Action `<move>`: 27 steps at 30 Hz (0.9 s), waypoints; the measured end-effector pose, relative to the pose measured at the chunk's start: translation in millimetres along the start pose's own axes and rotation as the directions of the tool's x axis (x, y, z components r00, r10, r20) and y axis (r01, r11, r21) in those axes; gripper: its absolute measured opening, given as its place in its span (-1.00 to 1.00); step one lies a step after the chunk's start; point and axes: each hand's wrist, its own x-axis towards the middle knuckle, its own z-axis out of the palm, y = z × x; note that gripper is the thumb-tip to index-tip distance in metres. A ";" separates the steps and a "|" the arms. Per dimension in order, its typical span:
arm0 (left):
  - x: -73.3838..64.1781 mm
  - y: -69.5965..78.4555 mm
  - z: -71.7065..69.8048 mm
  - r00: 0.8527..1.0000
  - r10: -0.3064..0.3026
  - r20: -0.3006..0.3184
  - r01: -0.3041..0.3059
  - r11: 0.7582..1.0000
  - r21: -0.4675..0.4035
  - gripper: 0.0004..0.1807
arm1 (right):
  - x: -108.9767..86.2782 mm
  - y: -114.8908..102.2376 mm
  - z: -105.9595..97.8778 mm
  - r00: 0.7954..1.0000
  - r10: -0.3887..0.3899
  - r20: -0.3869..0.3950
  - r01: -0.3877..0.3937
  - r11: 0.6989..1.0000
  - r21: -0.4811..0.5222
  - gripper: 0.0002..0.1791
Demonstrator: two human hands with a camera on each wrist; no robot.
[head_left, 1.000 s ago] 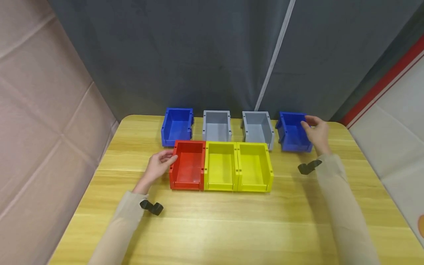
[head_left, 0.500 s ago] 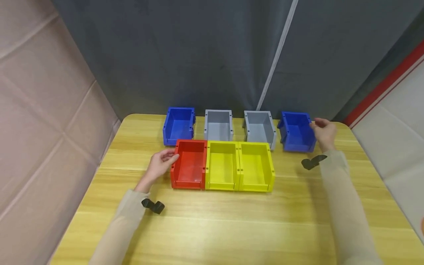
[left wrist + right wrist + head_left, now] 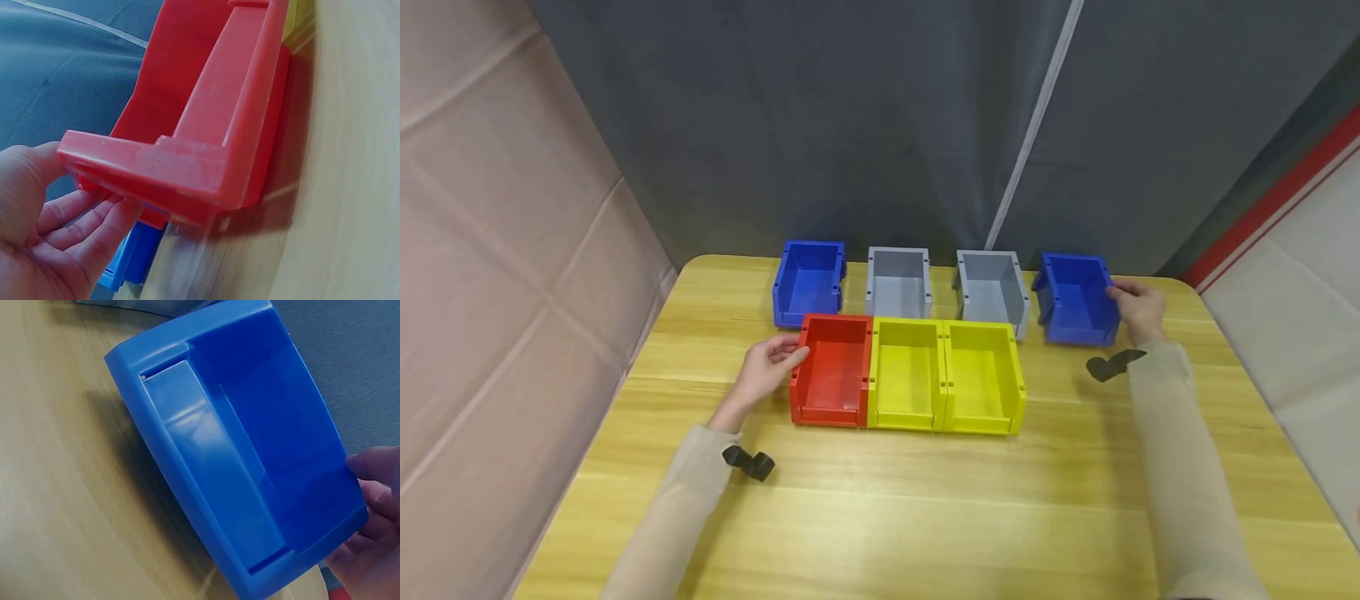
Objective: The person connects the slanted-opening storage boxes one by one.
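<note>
Left hand [image 3: 760, 371] at the left wall of the red bin [image 3: 831, 379]; thumb at the rim, fingers along the outer face; grip closed down to the thickness of that wall, the bin held by its side. Red bin is the left end of the front row; touching it on the right, the first yellow bin [image 3: 907, 379], then the second yellow bin [image 3: 981, 379], walls together.

Right hand [image 3: 1138, 308] at the right wall of the far-right blue bin [image 3: 1078, 300]; grip narrow here too, thumb at the rim, curled fingers outside, wall pinched between; whether the base lies flat on the bench [image 3: 887, 517], cannot tell.

Back row, left to right: far-left blue bin [image 3: 807, 287], behind the red one; left grey bin [image 3: 898, 283]; right grey bin [image 3: 992, 287]; far-right blue bin, just beside the latter with a narrow gap; grey fronts partly hidden by the yellow bins.

Bench top pale wood grain; dark curtain [image 3: 812, 108] behind it; pale sleeves, a black mount at each wrist.
</note>
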 end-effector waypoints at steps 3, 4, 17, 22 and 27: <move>0.1 0.4 0.2 1.000 0.011 -0.002 -0.011 1.000 0.001 -0.63 | 1.0 -0.3 1.0 1.000 -0.002 0.004 0.002 1.000 -0.019 -0.53; 0.3 0.3 0.3 1.000 0.013 -0.001 -0.013 1.000 0.001 -0.63 | 1.4 -0.4 1.4 1.000 -0.004 0.004 0.004 1.000 -0.024 -0.53; 0.2 0.3 -0.6 1.000 0.007 0.000 -0.007 1.000 0.005 -0.62 | 6.6 -3.3 5.4 0.993 0.113 -0.046 -0.112 0.993 0.035 -0.46; 0.5 -0.7 -0.5 1.000 0.010 0.001 -0.010 1.000 0.000 -0.62 | 6.4 -1.3 6.6 0.987 0.130 -0.092 -0.123 0.990 0.074 -0.48; 1.5 -2.7 0.2 1.000 -0.002 0.001 0.002 1.000 -0.004 -0.61 | 3.5 -2.2 5.0 0.983 0.118 -0.144 -0.105 0.990 0.090 -0.50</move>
